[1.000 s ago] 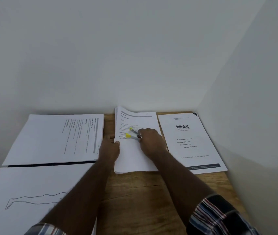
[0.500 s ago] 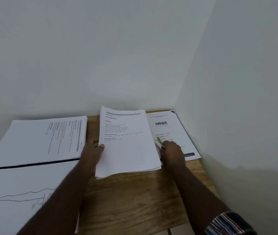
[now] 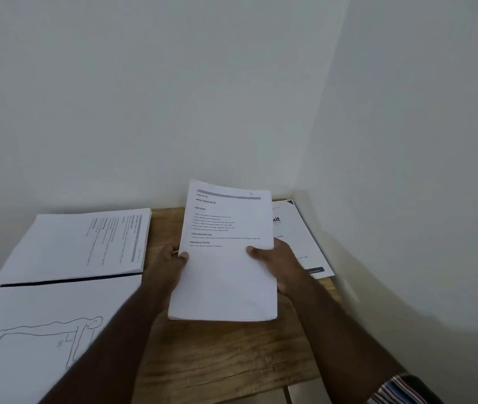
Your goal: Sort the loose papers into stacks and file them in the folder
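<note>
Two bare forearms, no watch or rings visible. Striped sleeve on the right arm: dark with red, white and blue lines, pushed up.

Setting: small desk corner, home or office, cannot tell which. Evidence: wooden table pushed into junction of two bare white walls; printed paper stacks laid out across tabletop. No other furnishings visible.
</note>
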